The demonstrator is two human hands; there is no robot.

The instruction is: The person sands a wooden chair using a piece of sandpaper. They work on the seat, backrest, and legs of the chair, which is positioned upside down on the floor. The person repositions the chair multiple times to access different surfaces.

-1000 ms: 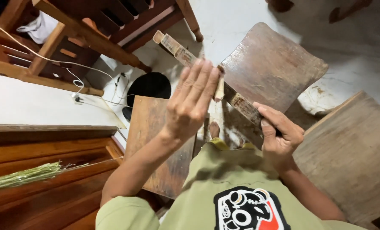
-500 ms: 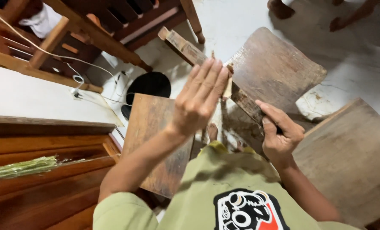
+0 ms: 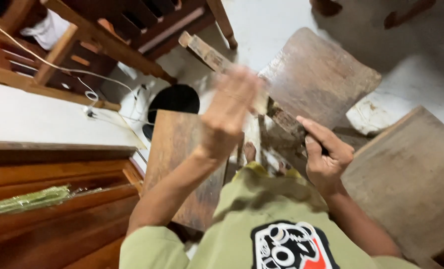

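Head view, frame centre: right hand clamps the weathered wooden strip; left hand, earlier flat with fingers spread, now blurs over it, grip unclear, possibly rubbing.

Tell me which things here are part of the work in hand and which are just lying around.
In use: wooden strip, right hand gripping it, left hand rubbing it.
Lying about: boards, black disc, white cable, chair, green bundle.

Dim indoor light — motion-blurred left hand
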